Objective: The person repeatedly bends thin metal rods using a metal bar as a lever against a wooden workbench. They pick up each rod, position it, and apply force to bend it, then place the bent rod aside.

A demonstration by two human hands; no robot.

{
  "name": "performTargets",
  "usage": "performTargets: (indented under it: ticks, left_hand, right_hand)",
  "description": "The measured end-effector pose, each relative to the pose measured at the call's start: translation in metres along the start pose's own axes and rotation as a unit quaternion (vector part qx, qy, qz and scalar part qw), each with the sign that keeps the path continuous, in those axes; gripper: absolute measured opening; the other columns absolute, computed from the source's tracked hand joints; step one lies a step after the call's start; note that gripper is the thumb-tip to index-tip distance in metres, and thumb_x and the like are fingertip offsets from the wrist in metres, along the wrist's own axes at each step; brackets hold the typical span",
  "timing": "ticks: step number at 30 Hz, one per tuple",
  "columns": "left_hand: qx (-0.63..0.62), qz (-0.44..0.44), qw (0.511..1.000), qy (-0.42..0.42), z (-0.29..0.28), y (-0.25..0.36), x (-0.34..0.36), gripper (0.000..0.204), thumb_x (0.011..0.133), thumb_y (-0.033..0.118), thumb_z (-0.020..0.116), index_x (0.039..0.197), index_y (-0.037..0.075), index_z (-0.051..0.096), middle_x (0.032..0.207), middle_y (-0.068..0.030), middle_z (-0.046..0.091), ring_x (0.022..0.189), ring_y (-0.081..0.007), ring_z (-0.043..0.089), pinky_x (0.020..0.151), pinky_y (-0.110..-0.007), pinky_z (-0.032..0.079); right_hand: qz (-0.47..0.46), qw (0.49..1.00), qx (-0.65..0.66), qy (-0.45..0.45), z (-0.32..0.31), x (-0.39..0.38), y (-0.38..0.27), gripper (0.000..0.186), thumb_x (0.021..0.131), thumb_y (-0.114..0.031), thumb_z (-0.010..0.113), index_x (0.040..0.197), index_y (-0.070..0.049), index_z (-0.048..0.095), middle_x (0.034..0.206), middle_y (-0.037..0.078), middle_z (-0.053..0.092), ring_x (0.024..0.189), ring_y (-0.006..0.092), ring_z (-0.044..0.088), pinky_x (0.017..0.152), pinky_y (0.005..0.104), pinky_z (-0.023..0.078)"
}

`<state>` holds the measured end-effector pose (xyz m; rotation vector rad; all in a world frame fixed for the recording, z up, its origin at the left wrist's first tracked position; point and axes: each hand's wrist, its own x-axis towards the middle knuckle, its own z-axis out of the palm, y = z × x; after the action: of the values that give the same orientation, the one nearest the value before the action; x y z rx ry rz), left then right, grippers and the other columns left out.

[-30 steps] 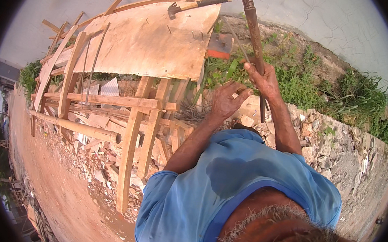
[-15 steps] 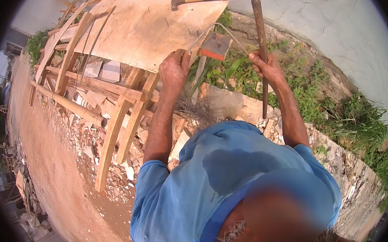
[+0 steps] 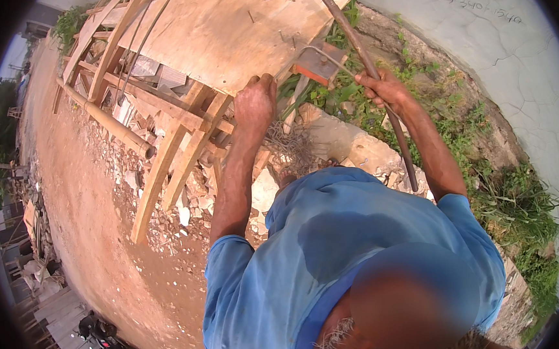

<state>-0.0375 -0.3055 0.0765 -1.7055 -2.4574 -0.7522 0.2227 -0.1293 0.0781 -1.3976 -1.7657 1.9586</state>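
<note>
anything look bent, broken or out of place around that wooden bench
Yes. The thin steel rod running from the left hand across the plywood bench top curves into a bend instead of lying straight. Broken rubble lies scattered under the bench legs. The right hand grips a long rusty bar.

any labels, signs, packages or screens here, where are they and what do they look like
No packages, labels, signs or screens show.
Handwritten marks: a faint dark scrawled row, upper right, on the cracked pale grey wall above the weeds.
</note>
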Motion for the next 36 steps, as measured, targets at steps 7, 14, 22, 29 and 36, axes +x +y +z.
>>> performTargets:
  ticks: [7,14,22,29,36]
  left_hand:
    - [-0.004,-0.029,0.999,-0.027,-0.002,0.002,0.004,0.017,0.093,0.023,0.060,0.098,0.008,0.066,0.088,-0.0175,0.061,0.076,-0.0400,0.064,0.067,-0.050,0.051]
    - [-0.023,-0.002,0.999,-0.042,-0.003,-0.011,0.010,0.018,0.092,0.022,0.063,0.105,0.012,0.069,0.090,-0.0150,0.062,0.076,-0.0367,0.065,0.068,-0.047,0.053]
    - [-0.034,0.053,0.998,-0.025,-0.002,-0.035,0.023,0.018,0.091,0.026,0.066,0.103,0.013,0.071,0.085,-0.0105,0.062,0.076,-0.0327,0.066,0.068,-0.045,0.053]
    - [0.012,-0.006,0.999,0.031,-0.008,-0.018,0.011,0.018,0.091,0.026,0.065,0.104,0.014,0.072,0.087,-0.0116,0.063,0.077,-0.0328,0.066,0.068,-0.044,0.053]
    - [0.069,-0.034,0.996,0.033,0.002,-0.034,0.030,0.023,0.091,0.030,0.063,0.104,0.014,0.073,0.090,-0.0134,0.065,0.090,-0.0330,0.064,0.078,-0.046,0.052]
  right_hand:
    - [0.010,1.000,0.021,-0.012,0.001,0.001,0.000,0.026,0.094,-0.028,0.069,0.096,-0.005,0.057,0.057,-0.004,0.047,0.039,0.0049,0.034,0.034,0.0247,0.024]
    - [0.012,0.999,0.045,0.014,0.006,-0.011,-0.008,0.022,0.093,-0.023,0.068,0.092,-0.003,0.059,0.061,-0.001,0.052,0.045,0.0059,0.040,0.040,0.0244,0.028]
    - [0.005,1.000,0.011,0.025,0.003,-0.001,0.002,0.023,0.093,-0.025,0.069,0.099,-0.005,0.059,0.058,-0.003,0.049,0.041,0.0043,0.037,0.035,0.0231,0.025]
    - [-0.036,0.999,0.038,0.004,0.004,0.003,0.000,0.027,0.093,-0.028,0.070,0.099,-0.004,0.060,0.058,-0.003,0.049,0.041,0.0047,0.037,0.036,0.0239,0.026]
    - [-0.092,0.996,-0.018,0.000,0.013,0.029,-0.022,0.027,0.094,-0.029,0.070,0.100,-0.005,0.059,0.058,-0.003,0.048,0.041,0.0052,0.036,0.035,0.0246,0.027]
